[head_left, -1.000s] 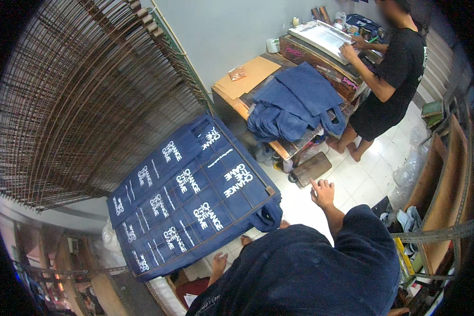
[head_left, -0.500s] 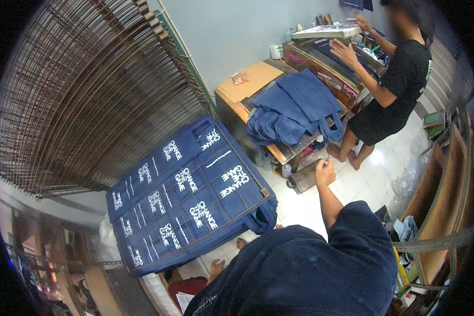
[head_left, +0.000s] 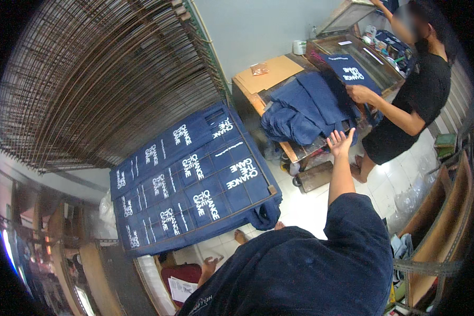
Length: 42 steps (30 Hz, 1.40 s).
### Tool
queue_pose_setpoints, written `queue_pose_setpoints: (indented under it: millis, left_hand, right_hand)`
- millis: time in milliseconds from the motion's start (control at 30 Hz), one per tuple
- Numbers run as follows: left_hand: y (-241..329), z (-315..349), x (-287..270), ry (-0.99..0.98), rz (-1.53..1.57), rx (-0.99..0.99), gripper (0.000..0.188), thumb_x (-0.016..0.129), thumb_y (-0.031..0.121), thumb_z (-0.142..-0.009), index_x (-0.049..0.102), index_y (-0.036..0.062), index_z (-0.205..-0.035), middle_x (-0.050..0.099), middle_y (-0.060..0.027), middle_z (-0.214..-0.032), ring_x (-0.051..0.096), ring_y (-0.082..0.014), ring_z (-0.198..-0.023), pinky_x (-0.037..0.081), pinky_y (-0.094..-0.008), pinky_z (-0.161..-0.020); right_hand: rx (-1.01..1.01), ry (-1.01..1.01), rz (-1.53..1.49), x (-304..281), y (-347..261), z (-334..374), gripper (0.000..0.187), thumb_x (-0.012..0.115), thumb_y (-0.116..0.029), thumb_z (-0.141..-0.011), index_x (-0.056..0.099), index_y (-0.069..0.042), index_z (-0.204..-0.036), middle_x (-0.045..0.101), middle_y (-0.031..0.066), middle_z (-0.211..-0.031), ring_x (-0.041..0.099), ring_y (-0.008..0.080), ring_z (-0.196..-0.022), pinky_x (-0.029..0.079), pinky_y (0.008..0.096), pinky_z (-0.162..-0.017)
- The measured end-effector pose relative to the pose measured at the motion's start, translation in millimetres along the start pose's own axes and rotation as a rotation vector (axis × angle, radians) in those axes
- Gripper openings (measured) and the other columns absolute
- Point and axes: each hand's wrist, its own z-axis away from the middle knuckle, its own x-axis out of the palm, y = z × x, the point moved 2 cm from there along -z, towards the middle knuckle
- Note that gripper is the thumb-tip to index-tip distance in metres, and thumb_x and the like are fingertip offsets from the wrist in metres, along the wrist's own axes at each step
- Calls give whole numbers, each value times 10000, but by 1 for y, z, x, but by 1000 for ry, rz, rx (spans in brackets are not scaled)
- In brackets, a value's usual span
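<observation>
My right hand (head_left: 341,141) reaches out, palm up and fingers spread, holding nothing. It is at the near edge of a pile of navy cloth bags (head_left: 305,108); whether it touches them I cannot tell. Just beyond it, a co-worker's hand (head_left: 361,94) grips a navy bag with white print (head_left: 352,71), partly lifted off the printing table (head_left: 382,60). Low beside my body, my left hand (head_left: 210,263) hangs with its fingers apart and nothing in them. To the left, printed navy bags (head_left: 184,179) lie in rows on a wire rack.
Many raised wire racks (head_left: 116,79) lean over the bags at the left. A hinged screen frame (head_left: 345,16) tilts up at the back. A brown board (head_left: 271,73) lies beside the pile. A wooden box (head_left: 316,176) stands on the floor; curved boards (head_left: 440,210) stand at right.
My right hand has moved forward toward the pile and opened from a loose curl. The co-worker has raised the screen frame and taken hold of a printed bag.
</observation>
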Motion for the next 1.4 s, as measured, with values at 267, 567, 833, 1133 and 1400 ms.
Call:
queue_pose_setpoints:
  millis: [267, 567, 833, 1133, 1400]
  left_hand:
    - [-63, 25, 50, 99, 470, -286, 405, 583, 308, -825, 540, 25, -1113, 614, -189, -932, 601, -232, -892, 456, -325, -798]
    - [120, -11, -160, 517, 741, -87, 412, 641, 244, -808, 530, -17, -1106, 596, -121, -973, 568, -189, -929, 452, -302, -806]
    - [266, -97, -361, 590, 971, 501, 753, 735, 278, -706, 342, 75, -1315, 405, -171, -1297, 410, -255, -1189, 383, -417, -926]
    - [276, -107, -421, 273, 897, 606, 356, 598, 323, -836, 613, -17, -941, 637, -40, -843, 548, -110, -767, 453, -270, -712]
    - [220, -101, -427, 431, 1669, 599, 283, 445, 242, -924, 586, 1, -966, 625, -45, -880, 583, -115, -740, 468, -264, -685]
  right_hand:
    - [52, -82, -240, 38, 37, -7, 866, 705, -497, -666, 311, -48, -1293, 407, 119, -1267, 420, 295, -1151, 381, 510, -922]
    - [-185, -304, 1013, 179, 3, 61, 403, 641, -134, -653, 507, 54, -983, 560, 140, -1006, 527, 232, -902, 412, 325, -772]
    - [-254, -1780, 1796, 307, -7, 228, 521, 594, -79, -640, 507, -15, -1150, 560, 125, -1107, 496, 224, -1043, 378, 309, -910]
    - [-632, -1864, 1976, 353, 24, 256, 492, 639, -95, -650, 538, -26, -1127, 576, 184, -1078, 529, 297, -1024, 397, 352, -892]
    - [-590, -1052, 1390, 152, 135, 119, 263, 574, -287, -839, 534, -33, -894, 567, 46, -808, 531, 145, -786, 429, 282, -705]
